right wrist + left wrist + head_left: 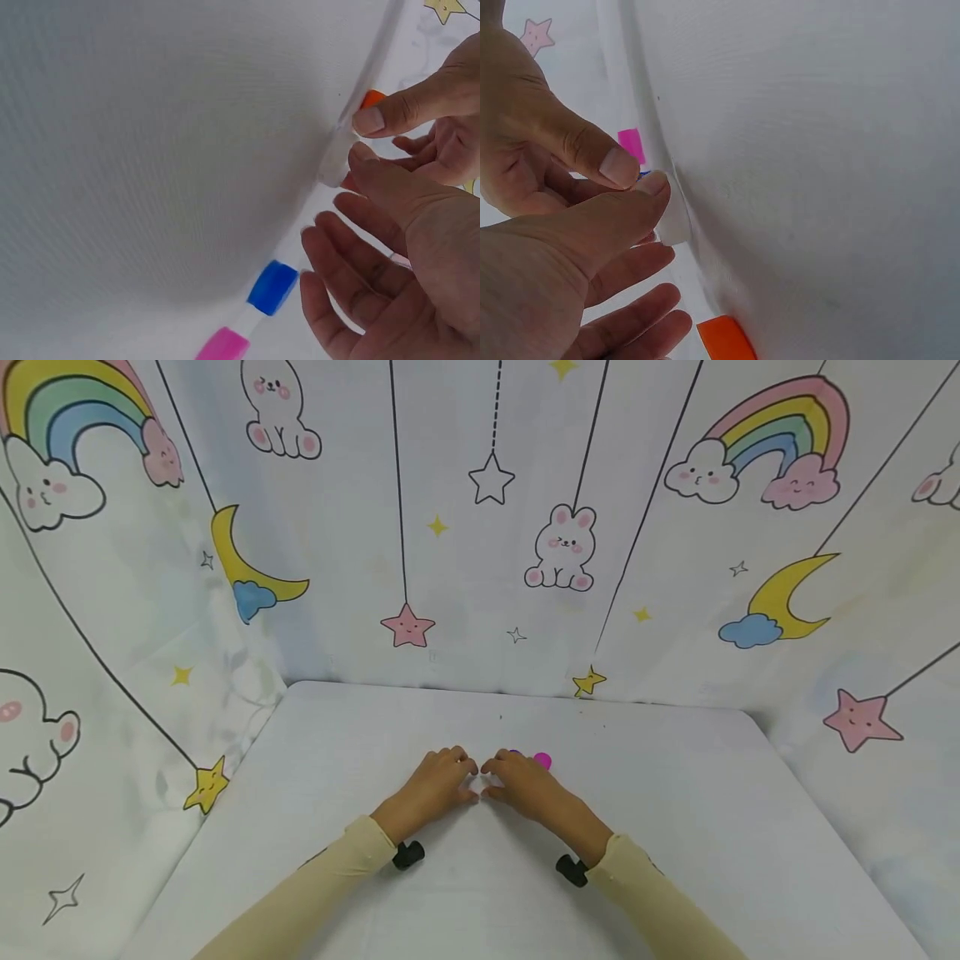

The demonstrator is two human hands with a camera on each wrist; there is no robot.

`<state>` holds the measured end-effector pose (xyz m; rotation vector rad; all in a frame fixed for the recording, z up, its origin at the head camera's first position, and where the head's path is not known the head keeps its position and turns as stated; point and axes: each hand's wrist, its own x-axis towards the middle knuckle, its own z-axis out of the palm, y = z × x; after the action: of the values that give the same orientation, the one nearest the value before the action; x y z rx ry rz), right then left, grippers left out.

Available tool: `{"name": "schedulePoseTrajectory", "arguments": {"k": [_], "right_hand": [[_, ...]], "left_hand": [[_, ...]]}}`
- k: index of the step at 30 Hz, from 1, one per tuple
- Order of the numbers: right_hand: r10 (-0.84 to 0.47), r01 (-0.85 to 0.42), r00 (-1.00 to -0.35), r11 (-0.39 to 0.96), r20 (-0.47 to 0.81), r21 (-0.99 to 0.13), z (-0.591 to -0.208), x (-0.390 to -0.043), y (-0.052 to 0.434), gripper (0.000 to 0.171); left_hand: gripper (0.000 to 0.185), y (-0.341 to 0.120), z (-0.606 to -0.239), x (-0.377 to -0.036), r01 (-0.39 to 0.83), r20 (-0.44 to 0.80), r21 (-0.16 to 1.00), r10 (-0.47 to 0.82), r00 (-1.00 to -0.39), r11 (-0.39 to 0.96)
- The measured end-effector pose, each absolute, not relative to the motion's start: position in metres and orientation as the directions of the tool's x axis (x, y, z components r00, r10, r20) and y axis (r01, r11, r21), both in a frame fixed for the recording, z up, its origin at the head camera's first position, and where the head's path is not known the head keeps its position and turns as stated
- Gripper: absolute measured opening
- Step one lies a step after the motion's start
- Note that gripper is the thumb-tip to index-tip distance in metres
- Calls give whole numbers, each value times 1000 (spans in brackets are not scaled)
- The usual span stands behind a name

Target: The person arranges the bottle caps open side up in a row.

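Observation:
Over the middle of the white table, my left hand (433, 787) and right hand (529, 787) meet almost fingertip to fingertip. Between them is a small white piece (675, 222), roughly cylindrical, with its lower end showing below the thumbs. Both hands pinch it with thumb and forefinger; in the right wrist view the same white piece (334, 160) stands at the table surface. The other fingers of each hand are spread loosely. Its top is hidden by the fingers.
Beyond the right hand are a pink piece (543, 762) and a blue piece (272, 288), side by side. An orange piece (726, 339) stands on the left hand's side. Printed white cloth (480, 560) hangs behind the table (675, 810).

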<state>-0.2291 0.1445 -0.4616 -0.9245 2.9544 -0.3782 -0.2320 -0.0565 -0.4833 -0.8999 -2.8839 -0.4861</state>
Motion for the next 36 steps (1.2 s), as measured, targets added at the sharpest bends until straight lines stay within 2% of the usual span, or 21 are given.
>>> {"name": "schedulePoseTrajectory", "arguments": {"k": [5,21,36], "right_hand": [[-551,-537,-834,804,17,-254,-465,-229,144,32],[-559,-554,-828,806,41,-207,-473,-232,144,29],[-554,-548,-832,810,33,-209,-473,-231,141,29]], "left_hand": [[35,-55,-485,-232,574,188,264,543,-819,775],[33,-53,-488,-232,580,217,238,539,-813,779],[29,-50,-488,-232,572,217,192,534,-817,797]]}}
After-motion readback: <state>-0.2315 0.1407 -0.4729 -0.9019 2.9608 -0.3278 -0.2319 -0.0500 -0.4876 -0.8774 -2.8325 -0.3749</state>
